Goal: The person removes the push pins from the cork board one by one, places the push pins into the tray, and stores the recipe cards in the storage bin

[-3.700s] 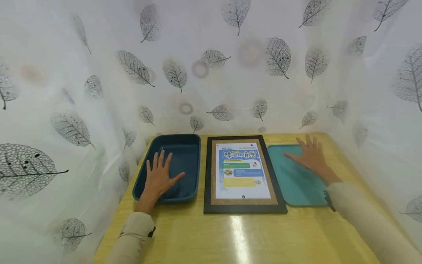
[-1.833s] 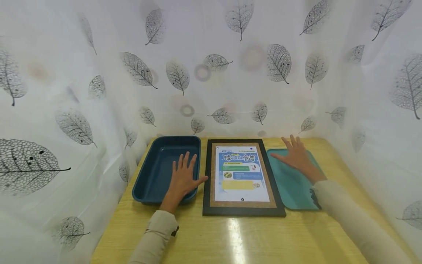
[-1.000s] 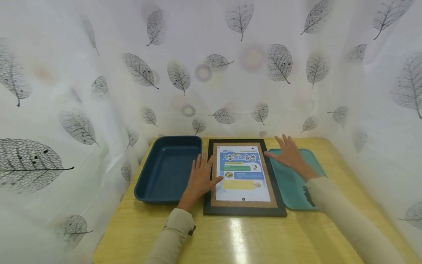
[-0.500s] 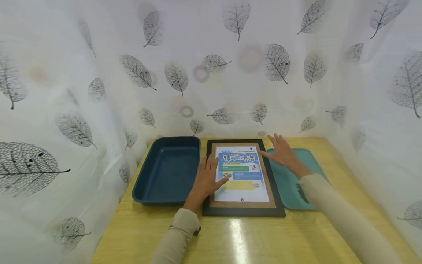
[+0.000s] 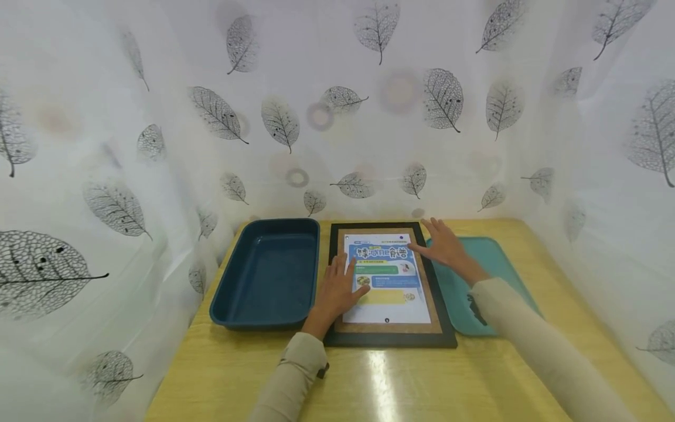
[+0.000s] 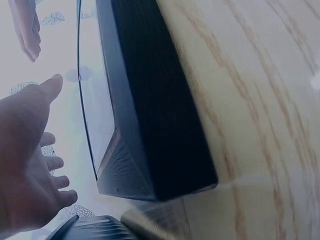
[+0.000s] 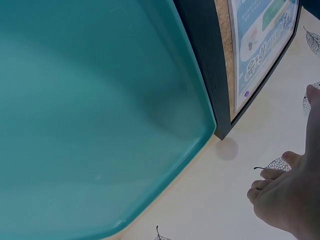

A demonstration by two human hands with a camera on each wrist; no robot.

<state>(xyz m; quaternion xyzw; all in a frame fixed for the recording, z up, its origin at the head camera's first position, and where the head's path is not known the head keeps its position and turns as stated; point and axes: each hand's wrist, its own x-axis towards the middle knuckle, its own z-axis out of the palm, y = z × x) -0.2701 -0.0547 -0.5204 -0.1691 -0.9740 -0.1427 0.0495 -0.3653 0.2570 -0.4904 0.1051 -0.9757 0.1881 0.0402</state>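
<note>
A black picture frame (image 5: 389, 340) lies on the table with a printed poster (image 5: 387, 312) on a brown cork-like backing. Over its left border hovers my left hand (image 5: 336, 292), fingers spread and holding nothing; the left wrist view shows a gap between that hand (image 6: 25, 155) and the frame (image 6: 160, 110). My right hand (image 5: 447, 249) hangs above the frame's upper right part, thumb stretched toward the poster. In the right wrist view this hand (image 7: 295, 195) is also bare, with its fingers apart from the frame (image 7: 212, 65).
A deep dark blue tray (image 5: 263, 281) stands left of the frame. On the right lies a shallow teal tray (image 5: 493, 275), partly under my right sleeve. The yellow wooden table (image 5: 369, 387) is enclosed by a white leaf-print curtain (image 5: 337, 140).
My left hand has moved right, from over the dark blue tray to over the frame's left side. My right hand has moved left from above the teal tray toward the frame.
</note>
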